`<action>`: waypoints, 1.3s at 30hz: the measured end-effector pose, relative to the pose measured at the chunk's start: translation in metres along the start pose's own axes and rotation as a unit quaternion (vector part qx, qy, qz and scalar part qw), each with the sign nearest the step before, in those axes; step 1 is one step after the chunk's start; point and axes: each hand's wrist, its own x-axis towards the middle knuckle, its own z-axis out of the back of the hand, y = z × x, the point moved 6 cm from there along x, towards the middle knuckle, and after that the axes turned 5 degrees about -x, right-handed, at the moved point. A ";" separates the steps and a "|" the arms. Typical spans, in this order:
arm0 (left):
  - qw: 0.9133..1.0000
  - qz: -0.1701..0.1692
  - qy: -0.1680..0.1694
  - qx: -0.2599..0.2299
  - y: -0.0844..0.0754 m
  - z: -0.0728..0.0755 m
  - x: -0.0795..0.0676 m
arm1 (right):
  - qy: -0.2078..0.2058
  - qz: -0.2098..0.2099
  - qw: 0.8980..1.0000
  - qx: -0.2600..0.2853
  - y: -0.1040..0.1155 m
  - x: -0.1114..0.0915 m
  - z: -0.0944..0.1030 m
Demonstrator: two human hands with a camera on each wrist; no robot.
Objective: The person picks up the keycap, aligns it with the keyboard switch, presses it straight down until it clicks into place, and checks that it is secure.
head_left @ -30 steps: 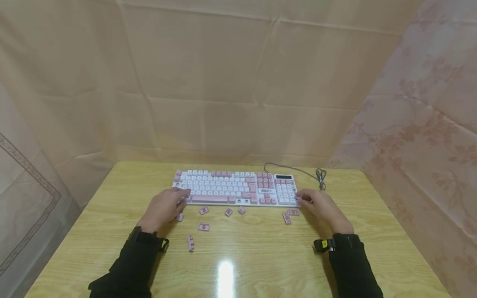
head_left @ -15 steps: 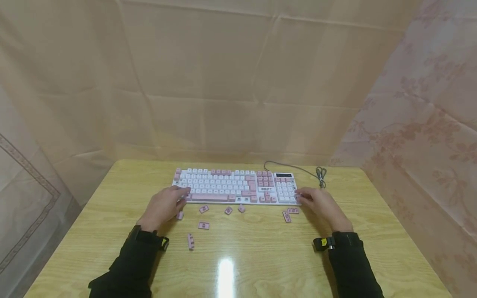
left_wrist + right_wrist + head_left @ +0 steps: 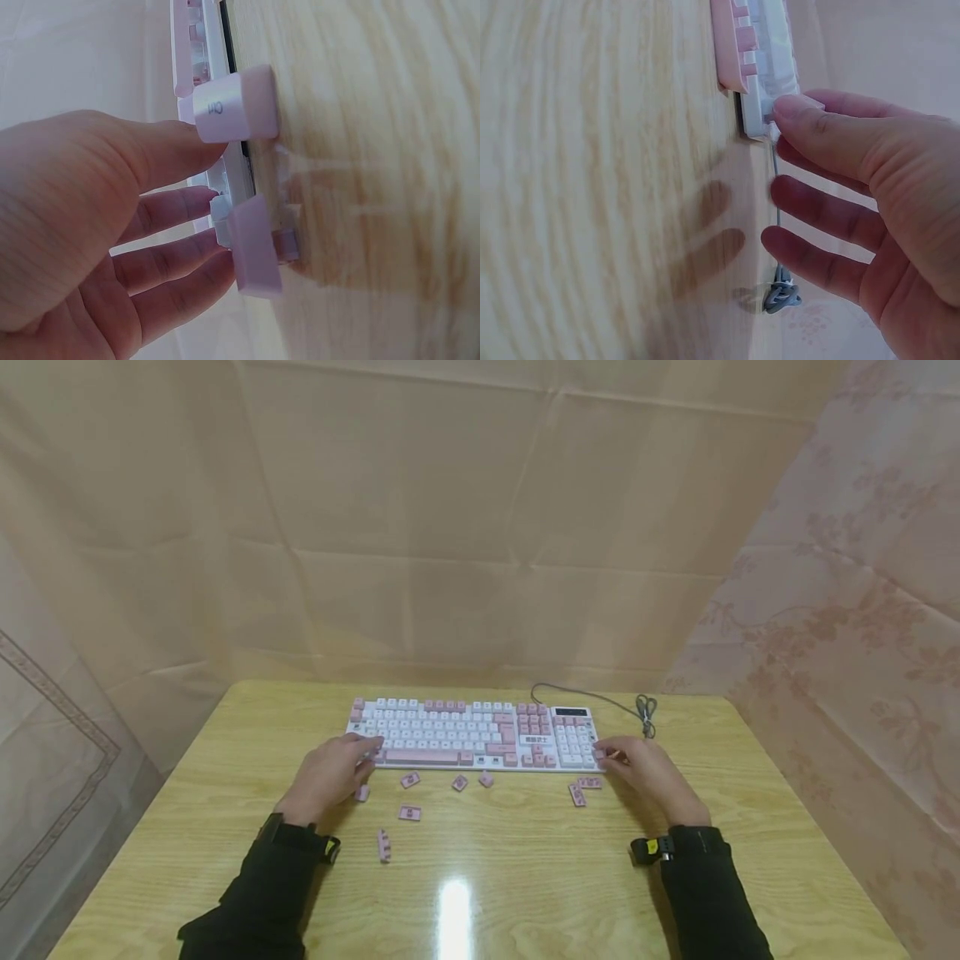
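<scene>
Because the keyboard (image 3: 442,727) is laid crosswise before the person, its long axis running from side to side, one end is matched to each hand; its near left corner is reached by the left hand (image 3: 326,781) and its near right corner by the right hand (image 3: 648,774), so any shift of the keyboard would probably turn on both ends being handled evenly. At the keyboard's right end, the corner is pinched by the right thumb and forefinger, with the other fingers spread beyond it; at its left end, thumb and fingers are seen parted about the corner (whether it is clasped or merely touched cannot be told, since the contact is partly covered). Eight loose pink keycaps (image 3: 409,813) are scattered in front of the keyboard's near edge; six are spread from its left end to about its middle, nearer on the whole to the left hand; two are set close to its right corner, just beside the right hand. The cable (image 3: 647,718) is bundled to the right of the keyboard.
</scene>
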 end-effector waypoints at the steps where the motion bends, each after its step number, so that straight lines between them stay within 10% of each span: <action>1: 1.000 0.000 0.000 0.001 0.000 0.000 0.000 | 0.001 -0.002 1.000 0.001 0.000 0.000 0.000; 39: 0.999 -0.014 -0.002 0.030 0.001 0.000 0.002 | -0.011 -0.007 0.999 0.052 -0.001 0.004 -0.004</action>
